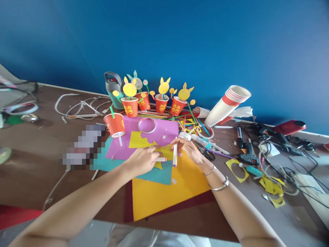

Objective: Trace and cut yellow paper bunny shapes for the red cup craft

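My right hand (189, 150) grips the marker (175, 152) upright; my left hand (142, 160) pinches the cap (160, 159), lying crosswise just to its left

The brown table (38, 171) carries overlapping paper sheets (164, 195) in the middle, red cups (130, 106) and a bottle (113, 87) at the back, white strips (77, 106) at left, stacked cups (226, 103), a glue gun (246, 158), cables (288, 147) and yellow scraps (272, 188) at right.
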A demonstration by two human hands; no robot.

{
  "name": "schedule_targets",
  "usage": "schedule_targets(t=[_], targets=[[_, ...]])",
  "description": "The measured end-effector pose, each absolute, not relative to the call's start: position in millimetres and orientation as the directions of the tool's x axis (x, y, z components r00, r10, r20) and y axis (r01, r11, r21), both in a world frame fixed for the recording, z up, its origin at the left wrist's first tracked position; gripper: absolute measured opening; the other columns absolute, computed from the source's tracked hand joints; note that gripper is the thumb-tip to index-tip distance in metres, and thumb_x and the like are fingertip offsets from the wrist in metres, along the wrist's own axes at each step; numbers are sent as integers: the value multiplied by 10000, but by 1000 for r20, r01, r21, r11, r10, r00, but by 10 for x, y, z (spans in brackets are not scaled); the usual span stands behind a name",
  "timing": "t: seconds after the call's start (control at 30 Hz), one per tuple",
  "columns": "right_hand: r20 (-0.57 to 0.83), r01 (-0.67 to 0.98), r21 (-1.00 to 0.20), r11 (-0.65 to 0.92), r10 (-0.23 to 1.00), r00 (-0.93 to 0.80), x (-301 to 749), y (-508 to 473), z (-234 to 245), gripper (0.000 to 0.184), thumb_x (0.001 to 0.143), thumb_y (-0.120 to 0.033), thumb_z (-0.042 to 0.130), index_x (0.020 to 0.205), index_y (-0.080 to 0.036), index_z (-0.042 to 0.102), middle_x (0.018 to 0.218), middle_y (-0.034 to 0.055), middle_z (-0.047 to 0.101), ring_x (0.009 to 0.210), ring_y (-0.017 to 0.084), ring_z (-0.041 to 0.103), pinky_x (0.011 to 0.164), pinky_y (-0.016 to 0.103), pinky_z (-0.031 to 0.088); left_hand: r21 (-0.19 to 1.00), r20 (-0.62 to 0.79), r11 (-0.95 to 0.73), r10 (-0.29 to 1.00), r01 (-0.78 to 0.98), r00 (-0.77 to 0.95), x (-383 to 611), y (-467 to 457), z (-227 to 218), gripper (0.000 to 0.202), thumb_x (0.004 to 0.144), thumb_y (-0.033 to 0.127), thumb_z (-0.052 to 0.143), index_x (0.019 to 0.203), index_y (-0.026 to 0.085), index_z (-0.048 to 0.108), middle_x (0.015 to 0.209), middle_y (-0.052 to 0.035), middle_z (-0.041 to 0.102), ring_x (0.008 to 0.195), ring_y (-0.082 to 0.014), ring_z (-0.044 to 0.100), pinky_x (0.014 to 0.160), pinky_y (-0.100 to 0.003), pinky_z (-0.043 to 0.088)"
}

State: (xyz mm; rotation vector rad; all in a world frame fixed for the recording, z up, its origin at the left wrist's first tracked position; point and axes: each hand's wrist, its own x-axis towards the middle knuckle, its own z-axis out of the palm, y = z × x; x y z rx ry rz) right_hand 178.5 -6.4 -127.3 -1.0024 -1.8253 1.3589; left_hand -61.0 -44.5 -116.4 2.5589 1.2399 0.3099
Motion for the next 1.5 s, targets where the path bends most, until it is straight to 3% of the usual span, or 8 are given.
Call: schedule_targets(t=[0.13, 0.23, 0.4, 0.53, 0.7, 0.8, 1.03, 1.5], targets=[[198, 134, -956, 259, 914, -353, 1831, 28, -1296, 230, 775, -235, 592, 996, -226, 530, 901, 62, 722, 970, 251, 699, 810, 408, 559, 383, 95, -599, 783, 704, 615, -628, -439, -1193, 275, 908, 165, 483, 977, 231, 740, 1060, -71, 684, 804, -173, 695, 678, -255, 534], [217, -6, -975, 220, 955, -203, 1828, 40, -1280, 275, 813, -384, 661, 940, -254, 456, 823, 42, 726, 928, 243, 705, 839, 416, 542, 381, 85, -605, 776, 699, 625, -631, -446, -1196, 286, 909, 162, 471, 968, 232, 742, 1032, -65, 682, 795, -169, 689, 677, -255, 529], [70, -110, -993, 45, 968, -239, 1716, -80, -1260, 281, 969, -513, 388, 876, -255, 450, 527, -44, 590, 539, 175, 618, 613, 327, 518, 419, 115, -602, 778, 680, 618, -634, -419, -1236, 291, 921, 179, 463, 979, 236, 742, 1153, -67, 681, 842, -182, 699, 695, -271, 537], [19, 68, -997, 43, 945, -326, 1572, -164, -1328, 312, 940, -481, 383, 826, -236, 538, 613, -7, 593, 526, 157, 565, 473, 281, 436, 411, 105, -584, 793, 700, 600, -648, -373, -1293, 267, 930, 196, 471, 1033, 219, 717, 1159, -68, 696, 901, -210, 704, 707, -285, 542], [53, 322, -940, 109, 983, -176, 1471, -192, -1430, 127, 798, -339, 560, 730, -243, 513, 644, -10, 613, 580, 156, 606, 500, 262, 470, 393, 92, -603, 777, 694, 623, -639, -384, -1267, 257, 969, 297, 471, 1064, 234, 702, 1123, -74, 690, 844, -198, 705, 664, -268, 526], [106, 393, -908, 146, 987, -123, 1446, -195, -1448, 222, 778, -381, 593, 649, -249, 469, 583, -16, 581, 532, 151, 568, 458, 253, 440, 423, 90, -612, 762, 668, 641, -622, -416, -1211, 273, 982, 291, 445, 1001, 226, 709, 1106, -82, 679, 759, -166, 698, 633, -249, 517], [144, 465, -872, 155, 988, -59, 1430, -195, -1459, 298, 742, -373, 612, 572, -248, 401, 494, -37, 485, 457, 119, 444, 406, 240, 342, 363, 56, -619, 761, 697, 647, -619, -446, -1181, 248, 966, 282, 473, 926, 200, 704, 1270, -116, 648, 708, -178, 714, 579, -259, 526], [37, 421, -902, 93, 989, -140, 1452, -223, -1413, 261, 758, -377, 626, 597, -243, 470, 523, -16, 574, 481, 141, 536, 421, 247, 380, 425, 53, -578, 784, 696, 618, -620, -463, -1188, 238, 953, 282, 497, 860, 194, 697, 1291, -131, 645, 599, -171, 700, 516, -265, 486]])
